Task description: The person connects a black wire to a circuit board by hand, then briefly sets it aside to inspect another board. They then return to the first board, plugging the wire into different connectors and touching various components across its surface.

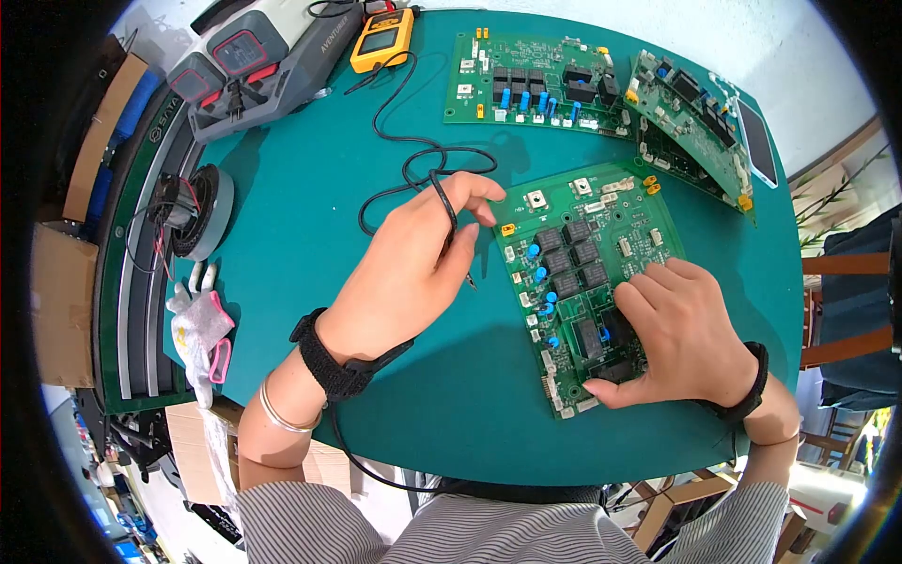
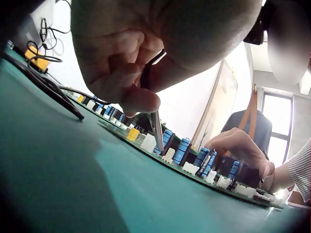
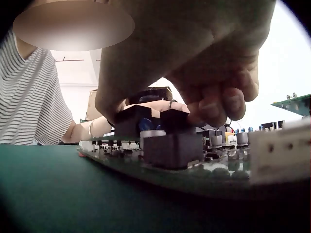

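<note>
Teal table (image 1: 310,235), green circuit board (image 1: 601,211), yellow multimeter (image 1: 382,39), grey-and-white striped sleeves (image 1: 319,526), black probe lead (image 1: 413,150)

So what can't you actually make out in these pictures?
- Probe tip: head view, too small to tell whether it touches the table; the left hand pinches its lead.
- Board parts under the right hand: head view, covered by fingers.
- Multimeter screen: head view, too small to read.
- Circuit board far end: right wrist view, blurred.

The grey tool case (image 1: 282,58) at the back of the table says "AVENTURA" or close to it. The dark curved rail (image 1: 155,160) reads "SATA".
</note>
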### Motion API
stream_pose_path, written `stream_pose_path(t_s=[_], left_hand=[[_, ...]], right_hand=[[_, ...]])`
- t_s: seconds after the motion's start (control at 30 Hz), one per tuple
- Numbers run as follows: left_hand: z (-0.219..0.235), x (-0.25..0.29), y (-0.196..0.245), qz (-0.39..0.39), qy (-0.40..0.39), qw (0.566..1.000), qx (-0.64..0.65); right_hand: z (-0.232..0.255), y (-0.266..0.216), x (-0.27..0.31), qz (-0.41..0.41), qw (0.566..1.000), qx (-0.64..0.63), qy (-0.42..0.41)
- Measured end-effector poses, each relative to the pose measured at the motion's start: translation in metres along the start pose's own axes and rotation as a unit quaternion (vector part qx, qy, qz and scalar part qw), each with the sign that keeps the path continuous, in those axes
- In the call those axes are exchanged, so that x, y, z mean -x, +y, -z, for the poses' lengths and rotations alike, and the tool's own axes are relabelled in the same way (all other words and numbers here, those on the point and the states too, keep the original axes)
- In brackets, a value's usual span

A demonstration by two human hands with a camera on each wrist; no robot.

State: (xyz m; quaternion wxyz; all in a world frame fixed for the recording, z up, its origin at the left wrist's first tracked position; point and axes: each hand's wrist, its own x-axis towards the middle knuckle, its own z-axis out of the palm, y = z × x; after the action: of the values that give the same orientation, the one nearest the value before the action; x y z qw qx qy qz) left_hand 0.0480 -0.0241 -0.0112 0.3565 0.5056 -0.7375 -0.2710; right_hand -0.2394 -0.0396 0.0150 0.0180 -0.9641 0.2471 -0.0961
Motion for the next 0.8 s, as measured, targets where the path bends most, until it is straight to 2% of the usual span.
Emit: stream_pose_path(t_s=[0.27, 0.43, 0.53, 0.8], left_hand=[[-0.001, 0.000, -0.002, -0.015, 0.013, 1.000, 0.005], [0.002, 0.000, 0.003, 0.016, -0.003, 1.000, 0.026], [-0.001, 0.000, -0.005, -0.013, 0.016, 0.999, 0.029], [0.002, 0.000, 0.003, 0.008, 0.019, 1.000, 0.019]], right_hand=[[0.001, -0.001, -0.001, 0.003, 1.000, -0.030, -0.004], [-0.002, -0.002, -0.001, 0.025, 0.998, -0.047, 0.019], [-0.002, 0.000, -0.001, 0.029, 0.998, -0.040, 0.035], [-0.009, 0.014, -0.003, 0.023, 0.995, -0.061, 0.072]])
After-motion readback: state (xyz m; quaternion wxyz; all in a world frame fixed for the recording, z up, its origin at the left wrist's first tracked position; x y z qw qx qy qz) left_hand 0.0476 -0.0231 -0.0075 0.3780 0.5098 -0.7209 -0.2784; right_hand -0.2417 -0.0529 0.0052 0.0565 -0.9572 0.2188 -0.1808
